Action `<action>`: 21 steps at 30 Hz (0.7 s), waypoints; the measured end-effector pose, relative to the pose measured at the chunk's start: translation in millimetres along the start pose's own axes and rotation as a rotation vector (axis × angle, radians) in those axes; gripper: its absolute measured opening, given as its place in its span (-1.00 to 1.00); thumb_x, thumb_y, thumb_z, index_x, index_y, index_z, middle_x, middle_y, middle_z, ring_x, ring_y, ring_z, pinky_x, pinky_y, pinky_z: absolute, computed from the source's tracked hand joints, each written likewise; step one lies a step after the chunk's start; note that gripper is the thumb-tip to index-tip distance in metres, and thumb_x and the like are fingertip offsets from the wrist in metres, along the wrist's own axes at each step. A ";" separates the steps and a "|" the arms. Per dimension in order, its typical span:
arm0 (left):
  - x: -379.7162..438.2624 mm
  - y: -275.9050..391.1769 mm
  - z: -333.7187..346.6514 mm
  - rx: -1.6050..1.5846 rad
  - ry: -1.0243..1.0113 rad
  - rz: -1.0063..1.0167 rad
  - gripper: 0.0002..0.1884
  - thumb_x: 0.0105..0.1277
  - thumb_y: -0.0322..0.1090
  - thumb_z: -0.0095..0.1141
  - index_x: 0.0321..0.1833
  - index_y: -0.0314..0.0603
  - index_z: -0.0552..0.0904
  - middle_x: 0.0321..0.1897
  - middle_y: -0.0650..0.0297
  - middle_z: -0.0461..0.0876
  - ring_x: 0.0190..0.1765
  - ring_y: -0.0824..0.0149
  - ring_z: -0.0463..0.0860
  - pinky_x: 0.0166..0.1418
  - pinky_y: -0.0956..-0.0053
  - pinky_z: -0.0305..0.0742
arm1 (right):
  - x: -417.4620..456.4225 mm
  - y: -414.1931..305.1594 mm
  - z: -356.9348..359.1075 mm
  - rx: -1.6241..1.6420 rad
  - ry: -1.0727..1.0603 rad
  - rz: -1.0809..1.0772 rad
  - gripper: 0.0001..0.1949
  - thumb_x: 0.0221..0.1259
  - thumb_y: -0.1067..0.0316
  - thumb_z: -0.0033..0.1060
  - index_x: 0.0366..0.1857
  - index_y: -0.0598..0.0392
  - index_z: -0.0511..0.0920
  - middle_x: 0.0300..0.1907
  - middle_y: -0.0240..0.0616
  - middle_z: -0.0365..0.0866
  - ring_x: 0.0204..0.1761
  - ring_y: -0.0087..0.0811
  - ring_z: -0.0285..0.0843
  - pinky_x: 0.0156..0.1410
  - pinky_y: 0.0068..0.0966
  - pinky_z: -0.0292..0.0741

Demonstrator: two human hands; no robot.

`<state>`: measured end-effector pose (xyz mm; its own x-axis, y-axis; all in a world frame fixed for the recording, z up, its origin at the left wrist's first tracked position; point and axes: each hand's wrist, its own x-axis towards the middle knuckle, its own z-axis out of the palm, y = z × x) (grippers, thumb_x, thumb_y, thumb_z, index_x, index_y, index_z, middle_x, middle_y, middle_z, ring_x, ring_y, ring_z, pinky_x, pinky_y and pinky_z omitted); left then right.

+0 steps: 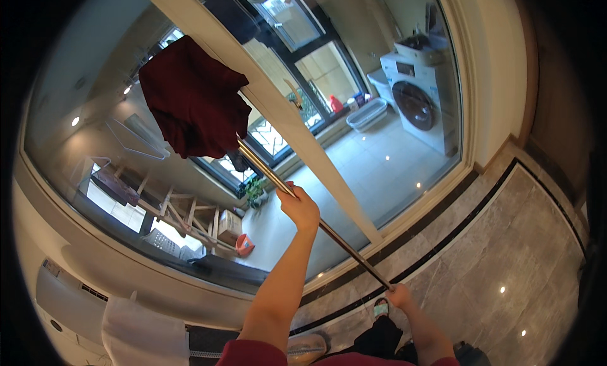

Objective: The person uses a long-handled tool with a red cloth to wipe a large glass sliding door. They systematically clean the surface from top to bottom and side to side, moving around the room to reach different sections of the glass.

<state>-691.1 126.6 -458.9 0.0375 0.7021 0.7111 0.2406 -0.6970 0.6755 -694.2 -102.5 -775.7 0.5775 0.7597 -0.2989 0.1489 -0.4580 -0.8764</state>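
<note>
A dark red cloth (194, 100) covers the far upper end of a shiny metal pole (351, 249), in front of the glass sliding door (327, 185). Whether the cloth touches the glass I cannot tell. My left hand (301, 207) is wrapped around the pole's middle, below the cloth. Lower down and to the right, my right hand (399, 296) grips the pole's bottom end. The pole slants from upper left to lower right. What the cloth covers at the pole's tip is hidden.
Behind the glass are a front-loading washing machine (417, 100), a plastic basin (367, 114), a potted plant (254, 192) and a wooden rack (189, 214). At lower left, a white cloth (142, 330) hangs near a white appliance (71, 299). Marble tiles (498, 252) cover the floor on this side.
</note>
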 end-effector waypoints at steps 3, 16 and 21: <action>-41.4 -28.1 -13.4 0.048 0.007 -0.044 -0.86 0.20 -0.44 -0.18 -0.23 -0.34 0.36 -0.59 0.11 0.42 -0.54 0.23 0.43 -0.43 0.33 0.32 | -14.9 33.5 9.2 0.058 -0.065 0.087 -0.68 -0.13 0.17 0.16 -0.60 0.31 0.50 -0.64 0.05 0.47 -0.56 -0.11 0.45 -0.40 -0.26 0.37; -261.8 -117.7 14.8 -0.288 -0.228 -0.545 -0.85 0.24 -0.44 -0.23 -0.16 -0.16 0.19 -0.68 0.31 0.26 -0.73 0.48 0.25 -0.73 0.59 0.21 | -82.2 227.9 -7.3 -0.216 -0.240 0.429 -0.77 -0.14 0.20 0.22 -0.46 0.13 0.61 -0.45 -0.01 0.58 -0.32 -0.05 0.54 -0.18 -0.24 0.46; -338.0 -124.8 20.6 -0.311 -0.309 -0.709 -0.82 0.23 -0.42 -0.20 -0.14 -0.14 0.18 -0.62 0.28 0.29 -0.70 0.46 0.30 -0.71 0.59 0.28 | -129.7 305.7 -8.3 -0.273 -0.194 0.503 -0.83 -0.10 0.34 0.12 -0.58 0.25 0.51 -0.60 0.06 0.44 -0.49 -0.02 0.45 -0.35 -0.23 0.39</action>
<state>-713.8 -20.7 -787.6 0.2533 0.9665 0.0421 0.0303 -0.0515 0.9982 -716.9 -344.9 -1001.7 0.4775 0.4776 -0.7375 0.1105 -0.8654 -0.4888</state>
